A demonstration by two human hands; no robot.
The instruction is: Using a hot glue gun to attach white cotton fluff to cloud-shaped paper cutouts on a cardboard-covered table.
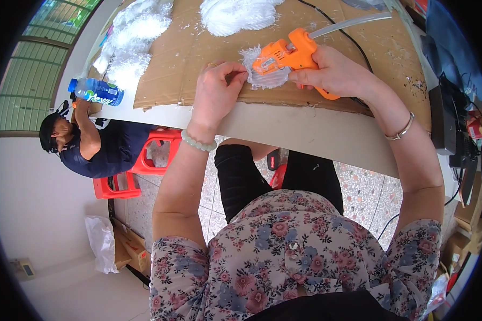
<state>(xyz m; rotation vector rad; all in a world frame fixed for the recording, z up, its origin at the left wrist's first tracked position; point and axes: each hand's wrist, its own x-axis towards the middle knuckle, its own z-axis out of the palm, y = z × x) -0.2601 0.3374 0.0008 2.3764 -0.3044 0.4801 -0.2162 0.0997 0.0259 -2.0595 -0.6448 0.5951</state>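
My right hand (340, 72) is wrapped around the grip of an orange hot glue gun (301, 49). A clear glue stick (353, 24) juts from the back of the gun, up and to the right. The gun's front end is over a small, flat, white stringy piece (268, 81) that lies on the cardboard. At the left edge of this piece, my left hand (215, 91) is closed in a pinch, thumb and forefinger together. The gun covers part of the piece, and its nozzle tip is hard to make out.
Brown cardboard (182, 59) covers most of the white table (262, 131). Fluffy white bundles (238, 16) lie at the far side and far left. A water bottle (97, 92) lies at the left edge. A black cable (353, 43) runs behind the gun. Another person (104, 142) sits at left.
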